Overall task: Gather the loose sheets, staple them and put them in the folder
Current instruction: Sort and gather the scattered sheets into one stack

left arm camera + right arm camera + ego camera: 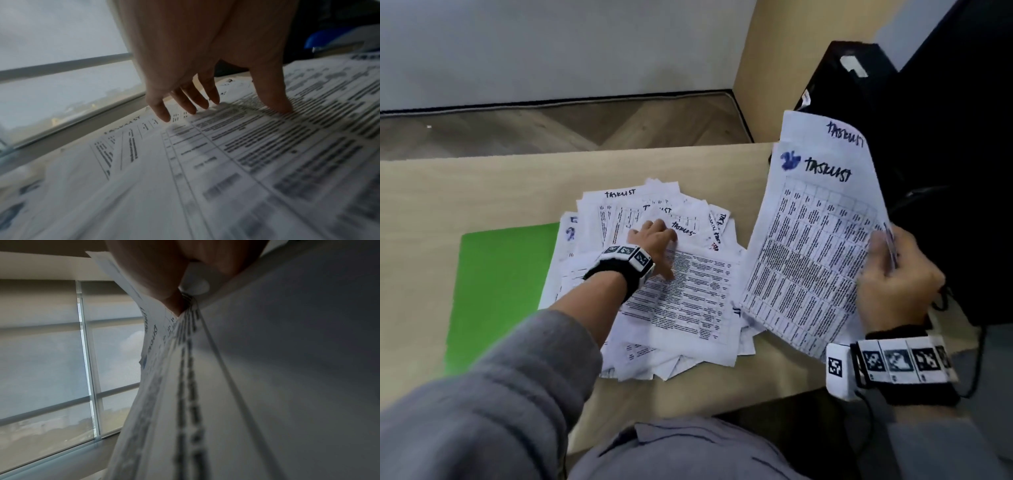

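We are only partway through gathering; our right hand (893, 274) grips a few sheets (815, 240) near the table's right edge; our left hand (654, 240) lies flat on the pile (688, 308) mid-table; stapling and the green folder (500, 291) wait.

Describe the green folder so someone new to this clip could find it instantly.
Start at the light wooden desk and the messy pile of printed sheets in its middle. The green folder lies flat at the pile's left, partly under it: the only plain, brightly coloured thing among white printed pages.
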`<state>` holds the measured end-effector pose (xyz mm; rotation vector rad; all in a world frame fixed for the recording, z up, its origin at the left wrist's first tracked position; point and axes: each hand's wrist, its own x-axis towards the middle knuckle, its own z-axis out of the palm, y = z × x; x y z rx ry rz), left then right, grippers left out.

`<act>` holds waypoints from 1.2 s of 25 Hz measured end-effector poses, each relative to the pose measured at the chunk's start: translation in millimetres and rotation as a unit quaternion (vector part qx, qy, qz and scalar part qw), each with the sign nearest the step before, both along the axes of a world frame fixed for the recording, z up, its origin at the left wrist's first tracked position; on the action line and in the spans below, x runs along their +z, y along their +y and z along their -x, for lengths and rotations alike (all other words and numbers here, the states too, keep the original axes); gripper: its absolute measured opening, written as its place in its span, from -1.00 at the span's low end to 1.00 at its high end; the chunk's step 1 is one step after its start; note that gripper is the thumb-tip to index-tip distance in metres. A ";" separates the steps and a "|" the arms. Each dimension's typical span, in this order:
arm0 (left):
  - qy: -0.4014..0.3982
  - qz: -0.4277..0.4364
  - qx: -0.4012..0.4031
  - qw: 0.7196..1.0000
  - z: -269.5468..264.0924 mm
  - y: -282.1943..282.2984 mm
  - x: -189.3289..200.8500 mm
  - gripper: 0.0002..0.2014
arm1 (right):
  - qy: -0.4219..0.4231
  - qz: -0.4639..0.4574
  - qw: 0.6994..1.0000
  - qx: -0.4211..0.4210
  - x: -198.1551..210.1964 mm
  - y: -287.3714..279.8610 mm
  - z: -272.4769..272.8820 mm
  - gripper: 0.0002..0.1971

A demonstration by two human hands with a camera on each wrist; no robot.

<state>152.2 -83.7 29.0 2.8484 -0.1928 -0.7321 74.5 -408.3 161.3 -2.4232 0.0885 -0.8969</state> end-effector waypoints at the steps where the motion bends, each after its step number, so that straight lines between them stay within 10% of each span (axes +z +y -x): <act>1: -0.006 -0.033 -0.012 0.999 0.4 -1.6 -1.4 -0.05 | -0.001 0.002 1.000 0.016 -2.8 -1.4 -0.9 -0.79; 5: -0.023 -0.110 -0.036 0.993 0.2 0.3 -4.6 -0.05 | 0.012 -0.013 0.998 0.053 -13.4 -5.2 -6.4 -0.83; 9: -0.064 0.039 0.037 0.997 7.8 10.6 6.0 -0.70 | 0.064 -0.157 0.984 0.060 -15.7 0.9 -20.0 -0.79; 13: -0.033 0.383 0.269 0.883 36.7 40.4 12.0 -0.90 | 0.233 -0.425 0.872 0.070 -45.3 15.7 -38.5 -0.75; 16: 0.026 0.537 0.317 0.781 64.7 39.0 24.6 -0.85 | 0.386 -0.549 0.736 0.092 -85.7 42.2 -41.7 -0.67; 19: 0.083 0.579 0.340 0.737 79.2 21.7 30.4 -0.73 | 0.431 -0.612 0.654 0.107 -103.4 62.8 -40.3 -0.68; 23: 0.063 0.532 0.432 0.725 81.1 10.7 47.3 -0.48 | 0.381 -0.522 0.748 0.152 -104.3 76.0 -34.7 -0.73; 27: -0.123 0.599 0.412 0.675 78.1 -1.8 89.2 -0.75 | 0.233 -0.351 0.853 0.307 -47.6 102.6 -32.6 -0.49; 30: -0.214 0.648 0.405 0.608 72.6 -1.6 106.8 -0.75 | 0.097 -0.402 0.847 0.333 -18.6 110.0 -40.8 -0.12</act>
